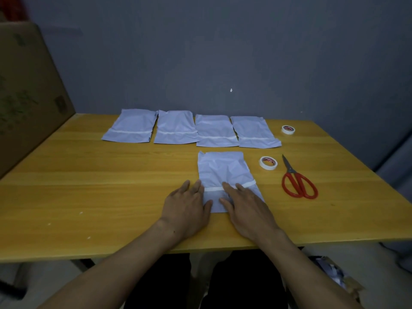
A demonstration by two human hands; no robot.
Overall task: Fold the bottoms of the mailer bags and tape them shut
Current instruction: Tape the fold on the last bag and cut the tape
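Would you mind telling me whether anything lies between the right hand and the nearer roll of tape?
Nothing visible does. The right hand lies flat on the near bag; only bare table separates it from the nearer roll of tape. The scissors lie further right, beyond it.

Four pale mailer bags [175, 128] lie flat side by side along the far side, each with a white tape strip across its near end. A fifth mailer bag [223, 170] lies nearer, taped likewise. To their right sit a far tape roll [288, 129] and a near tape roll [268, 162]
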